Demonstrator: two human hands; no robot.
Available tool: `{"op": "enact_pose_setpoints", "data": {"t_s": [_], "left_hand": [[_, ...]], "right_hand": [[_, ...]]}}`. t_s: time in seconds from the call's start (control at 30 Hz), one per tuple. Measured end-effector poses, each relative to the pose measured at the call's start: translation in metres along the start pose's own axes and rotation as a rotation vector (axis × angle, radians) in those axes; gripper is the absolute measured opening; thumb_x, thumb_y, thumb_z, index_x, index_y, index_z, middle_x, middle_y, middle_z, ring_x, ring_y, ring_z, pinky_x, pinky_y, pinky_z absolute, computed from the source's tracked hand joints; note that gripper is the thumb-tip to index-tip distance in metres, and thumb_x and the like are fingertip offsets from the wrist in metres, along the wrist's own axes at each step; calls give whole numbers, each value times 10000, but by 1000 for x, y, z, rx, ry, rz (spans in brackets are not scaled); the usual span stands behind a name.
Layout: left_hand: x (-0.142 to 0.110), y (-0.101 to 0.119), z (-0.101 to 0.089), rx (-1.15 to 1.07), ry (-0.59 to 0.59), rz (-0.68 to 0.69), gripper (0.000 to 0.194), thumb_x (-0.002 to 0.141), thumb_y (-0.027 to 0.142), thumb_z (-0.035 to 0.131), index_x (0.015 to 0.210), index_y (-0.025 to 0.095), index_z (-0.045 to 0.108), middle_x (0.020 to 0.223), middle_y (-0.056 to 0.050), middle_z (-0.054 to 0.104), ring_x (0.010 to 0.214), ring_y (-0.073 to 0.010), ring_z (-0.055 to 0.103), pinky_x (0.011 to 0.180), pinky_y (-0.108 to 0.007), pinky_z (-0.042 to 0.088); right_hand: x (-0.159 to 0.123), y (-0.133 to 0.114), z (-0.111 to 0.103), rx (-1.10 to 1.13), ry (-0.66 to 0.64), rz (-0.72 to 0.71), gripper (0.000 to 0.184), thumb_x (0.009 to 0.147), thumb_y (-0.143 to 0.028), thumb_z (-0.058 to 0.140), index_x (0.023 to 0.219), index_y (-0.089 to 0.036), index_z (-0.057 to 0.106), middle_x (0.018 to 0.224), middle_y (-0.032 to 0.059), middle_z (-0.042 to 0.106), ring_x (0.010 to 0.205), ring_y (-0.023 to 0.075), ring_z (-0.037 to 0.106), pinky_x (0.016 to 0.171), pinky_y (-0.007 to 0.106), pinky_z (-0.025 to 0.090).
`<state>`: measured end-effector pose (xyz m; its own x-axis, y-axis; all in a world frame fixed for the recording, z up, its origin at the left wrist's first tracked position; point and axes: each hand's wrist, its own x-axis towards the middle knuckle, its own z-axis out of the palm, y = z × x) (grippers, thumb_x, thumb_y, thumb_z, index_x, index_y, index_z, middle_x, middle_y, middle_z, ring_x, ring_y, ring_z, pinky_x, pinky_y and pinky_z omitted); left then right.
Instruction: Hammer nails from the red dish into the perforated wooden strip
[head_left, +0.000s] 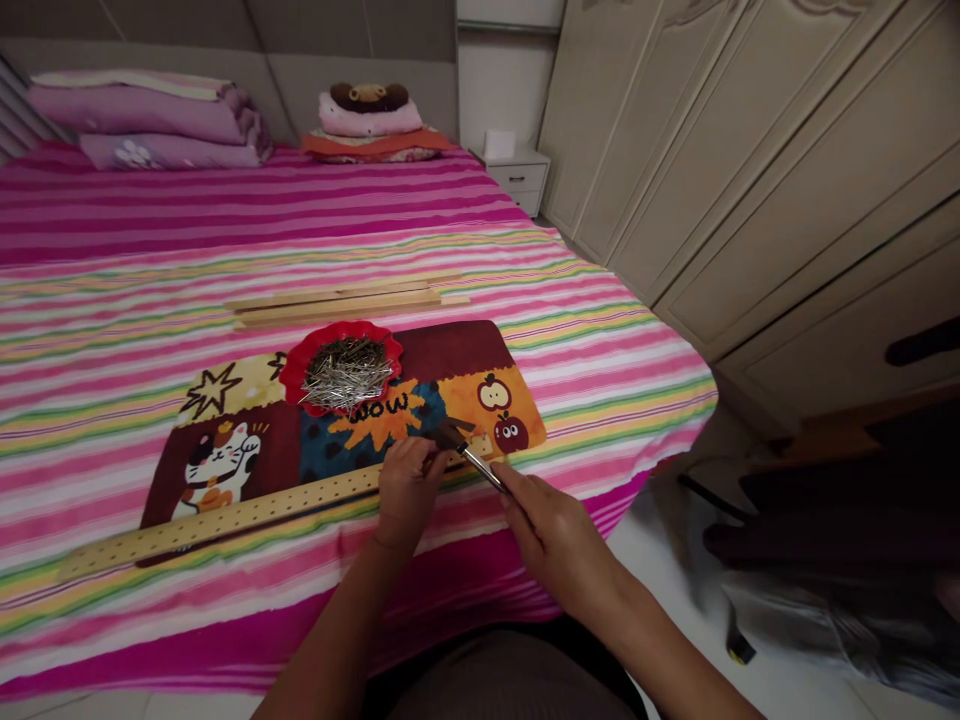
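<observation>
1. The perforated wooden strip (pixel 247 512) lies along the near edge of the patterned mat (pixel 465 345), dotted with small dark holes; its left end runs past the mat onto the striped bedsheet (pixel 112 440).
2. The left hand (pixel 409 485) is over the strip toward its right end, so the wood passes beneath the fingers. Thumb and fingertips are drawn close together beside the hammer's head; whether they pinch a nail cannot be told.
3. The right hand (pixel 559 530) is wrapped firmly around the handle of the hammer (pixel 482 466), its fingers closed. The bright metal shaft slants up and left to a dark head just beside the left fingertips, above the strip; contact with the wood cannot be made out.
4. Beyond the left hand, a red scalloped dish (pixel 291 375) sits on the mat, heaped with silvery nails (pixel 349 372).
5. The mat reads "WOW" in dark letters on an orange burst. Around it are a cartoon cat with a raised paw, a halved apple and an apple with eyes. Tiny marks at the lower edge are too small to read.
6. Farther off, plain wooden slats (pixel 337 302) lie together on the sheet.
7. Folded purple quilts (pixel 150 130) are stacked by the headboard; a white nightstand (pixel 517 175) stands beside the bed.
</observation>
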<state>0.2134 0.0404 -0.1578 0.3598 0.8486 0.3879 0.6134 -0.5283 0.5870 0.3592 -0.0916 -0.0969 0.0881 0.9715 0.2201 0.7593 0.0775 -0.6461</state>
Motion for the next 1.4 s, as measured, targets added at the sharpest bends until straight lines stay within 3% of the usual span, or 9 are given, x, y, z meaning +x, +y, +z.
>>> {"op": "enact_pose_setpoints", "data": {"t_s": [0.17, 0.33, 0.4, 0.5, 0.63, 0.87, 1.1, 1.3, 1.4], "left_hand": [[-1, -5, 4, -6, 69, 63, 167, 799, 276, 604, 659, 184, 599, 624, 9, 571, 645, -128, 506, 637, -254, 365], [-4, -5, 0, -33, 30, 97, 61, 803, 224, 582, 809, 193, 633, 764, -12, 639, 755, -138, 566, 720, -264, 421], [-3, -7, -8, -62, 1, 72, 129, 798, 183, 554, 895, 203, 638, 841, -24, 654, 812, -144, 581, 751, -266, 441], [7, -18, -29, -31, 78, -94, 158, 794, 204, 518, 893, 196, 641, 841, -36, 646, 813, -159, 581, 749, -277, 451], [36, -38, -62, 188, 207, -365, 182, 787, 303, 518, 841, 184, 644, 805, -50, 619, 774, -185, 565, 734, -298, 434], [78, -45, -83, 414, -131, -545, 250, 768, 404, 501, 701, 202, 633, 729, -78, 638, 745, -231, 586, 634, -293, 378], [100, -51, -88, 403, -327, -594, 196, 710, 343, 543, 590, 203, 611, 634, -83, 645, 668, -231, 595, 586, -288, 356], [106, -48, -97, 379, -328, -575, 164, 648, 274, 583, 502, 204, 556, 539, -53, 587, 561, -199, 540, 555, -288, 332], [92, -43, -99, 272, -200, -555, 171, 684, 336, 529, 590, 200, 572, 579, -28, 595, 566, -173, 529, 554, -273, 344]], "right_hand": [[-4, -1, -3, 135, 124, -27, 404, 919, -158, 422, 1318, -196, 469, 1147, 100, 661, 1026, 207, 640, 859, 323, 541], [-13, 3, -9, 192, 211, 58, 372, 905, -196, 469, 1271, -185, 535, 1130, 70, 687, 1008, 182, 664, 890, 270, 532], [-19, 8, -10, 186, 236, 99, 367, 898, -232, 482, 1249, -161, 561, 1089, 75, 707, 987, 188, 677, 883, 269, 534], [-28, 15, -11, 164, 266, 137, 371, 883, -277, 502, 1206, -121, 598, 1018, 88, 733, 914, 188, 704, 822, 240, 553], [-37, 22, -10, 153, 281, 169, 385, 877, -296, 501, 1188, -99, 611, 973, 101, 745, 819, 170, 726, 708, 175, 567], [-40, 21, -9, 176, 276, 175, 376, 865, -308, 513, 1166, -113, 628, 1008, 88, 735, 880, 172, 714, 766, 178, 544], [-40, 17, -11, 198, 251, 199, 383, 859, -303, 501, 1168, -116, 628, 1062, 81, 714, 939, 174, 694, 821, 199, 522], [-42, 15, -11, 237, 255, 217, 379, 858, -305, 500, 1170, -134, 631, 1036, 69, 727, 931, 180, 698, 804, 206, 537], [-45, 17, -11, 233, 258, 244, 388, 854, -315, 508, 1172, -130, 634, 1015, 76, 735, 930, 191, 699, 815, 227, 541]]}}
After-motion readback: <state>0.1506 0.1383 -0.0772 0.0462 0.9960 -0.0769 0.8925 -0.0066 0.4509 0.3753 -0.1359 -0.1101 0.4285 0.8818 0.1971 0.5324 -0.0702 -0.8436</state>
